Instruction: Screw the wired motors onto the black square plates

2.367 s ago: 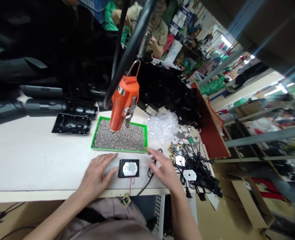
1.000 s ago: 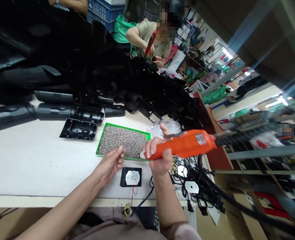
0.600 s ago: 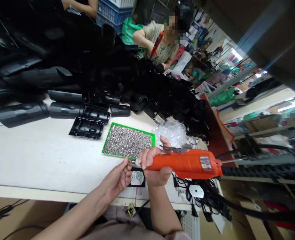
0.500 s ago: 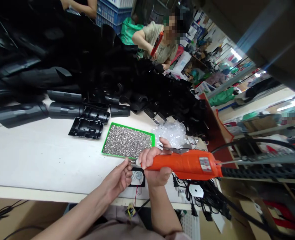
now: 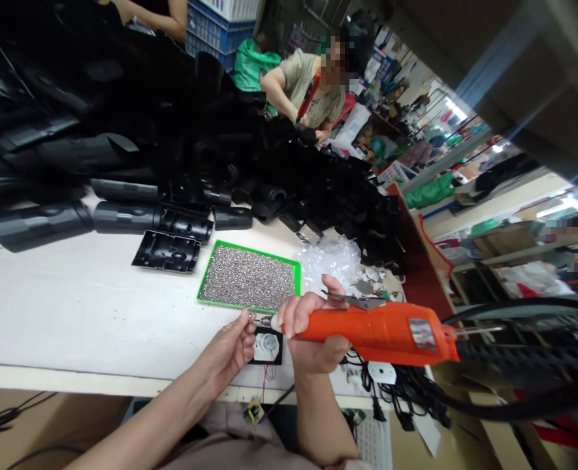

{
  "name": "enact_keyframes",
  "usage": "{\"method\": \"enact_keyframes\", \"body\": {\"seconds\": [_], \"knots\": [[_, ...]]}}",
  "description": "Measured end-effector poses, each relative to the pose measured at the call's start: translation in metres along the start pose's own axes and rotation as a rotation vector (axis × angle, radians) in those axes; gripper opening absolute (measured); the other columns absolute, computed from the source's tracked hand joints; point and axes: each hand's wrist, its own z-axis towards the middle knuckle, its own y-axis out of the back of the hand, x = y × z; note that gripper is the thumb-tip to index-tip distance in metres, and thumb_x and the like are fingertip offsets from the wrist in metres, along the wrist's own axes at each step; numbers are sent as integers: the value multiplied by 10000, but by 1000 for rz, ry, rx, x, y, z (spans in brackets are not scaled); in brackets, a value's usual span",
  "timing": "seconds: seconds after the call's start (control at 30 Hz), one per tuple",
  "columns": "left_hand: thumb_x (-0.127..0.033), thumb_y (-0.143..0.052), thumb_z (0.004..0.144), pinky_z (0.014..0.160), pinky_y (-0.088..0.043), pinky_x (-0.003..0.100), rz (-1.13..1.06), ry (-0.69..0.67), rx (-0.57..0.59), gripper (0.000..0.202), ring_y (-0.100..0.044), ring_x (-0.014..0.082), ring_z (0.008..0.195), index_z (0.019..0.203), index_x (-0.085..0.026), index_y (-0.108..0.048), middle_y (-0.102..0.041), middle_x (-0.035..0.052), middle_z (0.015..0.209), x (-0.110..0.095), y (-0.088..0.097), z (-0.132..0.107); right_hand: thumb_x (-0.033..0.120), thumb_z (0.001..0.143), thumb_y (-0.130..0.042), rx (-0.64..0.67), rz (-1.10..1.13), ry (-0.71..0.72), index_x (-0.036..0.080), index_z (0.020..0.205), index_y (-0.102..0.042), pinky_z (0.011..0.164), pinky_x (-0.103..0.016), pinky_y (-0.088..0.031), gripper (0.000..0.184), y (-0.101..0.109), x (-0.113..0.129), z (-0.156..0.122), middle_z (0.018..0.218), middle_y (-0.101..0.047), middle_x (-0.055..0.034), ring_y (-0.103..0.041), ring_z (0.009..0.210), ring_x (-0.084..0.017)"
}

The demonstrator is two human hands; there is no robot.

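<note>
My right hand (image 5: 308,326) is wrapped round an orange electric screwdriver (image 5: 367,331), held nearly level with its bit pointing left. A grey lever lies along the tool's upper side. My left hand (image 5: 232,343) is closed, thumb and fingertip pinching a tiny metal screw (image 5: 251,317) at the end of the bit. Just behind the hands lies a green tray (image 5: 298,279) full of small metal screws (image 5: 249,277). Partly hidden below the bit is a black part with a white round-centred piece (image 5: 268,346). Red wires run from it to a small circuit board (image 5: 255,411) at the table's front edge.
Black plastic housings (image 5: 127,215) are heaped across the back and left. An open black shell (image 5: 167,252) lies left of the tray. Clear plastic bits (image 5: 332,261) sit behind the screwdriver, black cables (image 5: 401,385) at right. A co-worker (image 5: 308,85) holds another orange tool opposite.
The screwdriver and my right hand have shifted right, drawing slightly away from my left fingertips, so more of the bit shows. My left hand has barely moved. The co-worker's tool has tilted and dropped slightly.
</note>
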Motion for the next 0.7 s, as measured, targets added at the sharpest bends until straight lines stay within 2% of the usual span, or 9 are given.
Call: {"method": "enact_keyframes", "body": {"seconds": [0.3, 0.4, 0.6, 0.7], "knots": [[-273, -630, 902, 368, -348, 113, 10, 43, -27, 241, -446, 18, 409, 732, -130, -537, -533, -48, 610, 2, -5, -5, 663, 779, -602, -8, -102, -41, 327, 1271, -458, 437, -282, -441, 613, 5, -8, -7, 535, -444, 100, -390, 373, -117], [-276, -593, 924, 362, -346, 110, -3, 45, -29, 249, -443, 18, 402, 730, -132, -531, -531, -49, 602, 2, -6, -4, 644, 788, -603, -5, -77, -49, 313, 1269, -455, 437, -280, -435, 602, 5, -6, -8, 538, -456, 98, -394, 375, -117], [-301, -685, 860, 355, -350, 105, -18, 69, -12, 259, -450, 20, 397, 729, -134, -535, -532, -54, 586, 2, -8, -6, 679, 746, -625, -49, -122, -68, 283, 1211, -504, 459, -310, -455, 623, 3, -7, -11, 519, -459, 98, -386, 362, -114], [-281, -708, 842, 360, -365, 106, -15, 75, 10, 239, -472, 24, 407, 743, -138, -543, -548, -50, 601, 2, -6, -6, 661, 753, -630, -63, -122, -43, 304, 1195, -514, 459, -323, -457, 580, 3, -7, -12, 518, -459, 96, -388, 362, -121]]}}
